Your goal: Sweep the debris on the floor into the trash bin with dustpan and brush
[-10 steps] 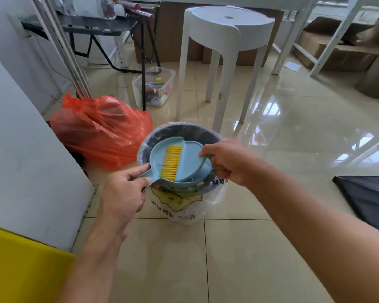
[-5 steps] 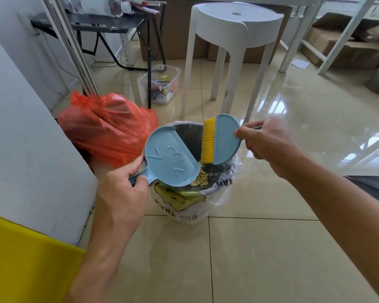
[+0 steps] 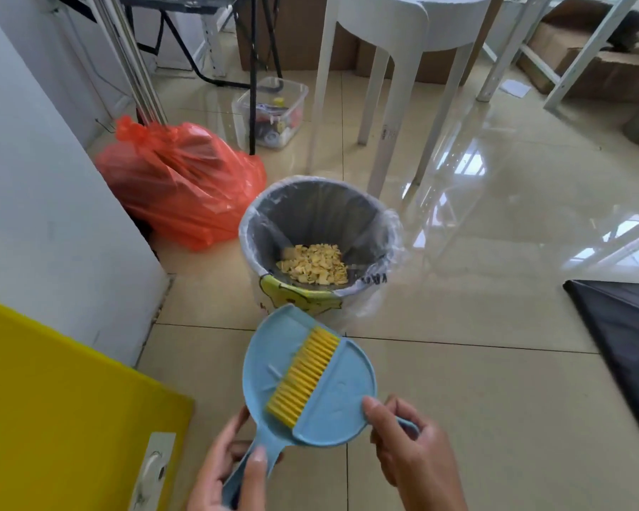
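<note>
A round trash bin (image 3: 375,230) lined with clear plastic stands on the tiled floor, with yellow debris (image 3: 313,268) piled at its bottom. In front of it, closer to me, my left hand (image 3: 233,470) grips the handle of the light blue dustpan (image 3: 264,363). My right hand (image 3: 414,455) holds the blue brush (image 3: 332,403) by its handle, its yellow bristles lying inside the pan. Both tools sit together, level, clear of the bin's rim.
An orange plastic bag (image 3: 181,186) lies left of the bin against a white wall. A white stool (image 3: 403,49) and a clear storage box (image 3: 273,112) stand behind. A yellow panel (image 3: 52,411) is at the lower left, a black sheet (image 3: 624,326) at the right.
The dustpan and brush were over the bin, held apart; both hands have pulled back toward me and the brush now rests in the pan. The debris in the bin has become visible.
</note>
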Action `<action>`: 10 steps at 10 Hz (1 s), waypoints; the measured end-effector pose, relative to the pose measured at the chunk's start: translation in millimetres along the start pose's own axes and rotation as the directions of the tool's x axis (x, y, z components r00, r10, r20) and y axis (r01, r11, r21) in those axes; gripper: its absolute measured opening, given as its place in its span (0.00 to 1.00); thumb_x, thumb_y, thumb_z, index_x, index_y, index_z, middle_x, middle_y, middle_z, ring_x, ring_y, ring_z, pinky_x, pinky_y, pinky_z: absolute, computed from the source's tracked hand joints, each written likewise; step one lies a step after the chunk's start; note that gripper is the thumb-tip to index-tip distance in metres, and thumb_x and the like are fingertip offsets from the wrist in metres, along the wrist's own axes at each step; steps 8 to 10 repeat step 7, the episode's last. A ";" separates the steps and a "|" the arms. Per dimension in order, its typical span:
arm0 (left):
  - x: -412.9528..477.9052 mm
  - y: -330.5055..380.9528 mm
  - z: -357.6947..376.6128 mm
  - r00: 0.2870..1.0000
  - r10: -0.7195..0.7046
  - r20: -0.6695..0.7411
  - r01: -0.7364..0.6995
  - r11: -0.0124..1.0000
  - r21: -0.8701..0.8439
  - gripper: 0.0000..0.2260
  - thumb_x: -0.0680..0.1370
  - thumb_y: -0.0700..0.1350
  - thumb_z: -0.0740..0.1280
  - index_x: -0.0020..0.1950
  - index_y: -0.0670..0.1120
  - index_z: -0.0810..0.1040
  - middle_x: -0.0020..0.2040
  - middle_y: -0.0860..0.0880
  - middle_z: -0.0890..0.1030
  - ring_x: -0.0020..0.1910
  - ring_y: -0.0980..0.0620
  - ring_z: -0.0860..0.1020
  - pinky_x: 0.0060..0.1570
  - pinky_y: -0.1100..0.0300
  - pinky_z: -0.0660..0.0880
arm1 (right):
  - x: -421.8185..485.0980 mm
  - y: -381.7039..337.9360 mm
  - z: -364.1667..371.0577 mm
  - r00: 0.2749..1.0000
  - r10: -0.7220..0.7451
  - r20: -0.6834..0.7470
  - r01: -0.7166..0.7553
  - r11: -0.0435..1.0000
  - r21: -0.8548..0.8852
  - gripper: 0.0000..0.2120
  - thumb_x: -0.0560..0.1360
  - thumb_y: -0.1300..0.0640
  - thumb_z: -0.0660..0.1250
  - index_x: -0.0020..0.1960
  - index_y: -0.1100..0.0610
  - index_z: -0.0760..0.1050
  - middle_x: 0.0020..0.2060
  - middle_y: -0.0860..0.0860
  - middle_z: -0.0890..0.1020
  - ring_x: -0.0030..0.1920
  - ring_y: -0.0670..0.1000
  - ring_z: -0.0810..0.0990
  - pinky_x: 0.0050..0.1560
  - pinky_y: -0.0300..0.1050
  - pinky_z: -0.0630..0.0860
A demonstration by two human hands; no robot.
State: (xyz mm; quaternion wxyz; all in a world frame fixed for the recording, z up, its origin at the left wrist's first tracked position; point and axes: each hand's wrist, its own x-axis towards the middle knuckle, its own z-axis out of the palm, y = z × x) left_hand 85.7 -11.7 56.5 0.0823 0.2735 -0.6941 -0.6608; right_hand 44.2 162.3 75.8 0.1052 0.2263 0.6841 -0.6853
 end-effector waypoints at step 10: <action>35.2 -109.1 57.6 0.996 -0.089 -0.003 0.082 0.907 0.413 0.08 0.80 0.44 0.69 0.58 0.48 0.82 0.50 0.53 0.83 0.55 0.48 0.83 0.53 0.56 0.77 | 102.7 77.6 -6.9 0.994 -0.021 0.110 0.104 0.538 -0.836 0.27 0.77 0.30 0.54 0.50 0.49 0.82 0.41 0.48 0.86 0.43 0.52 0.84 0.45 0.51 0.81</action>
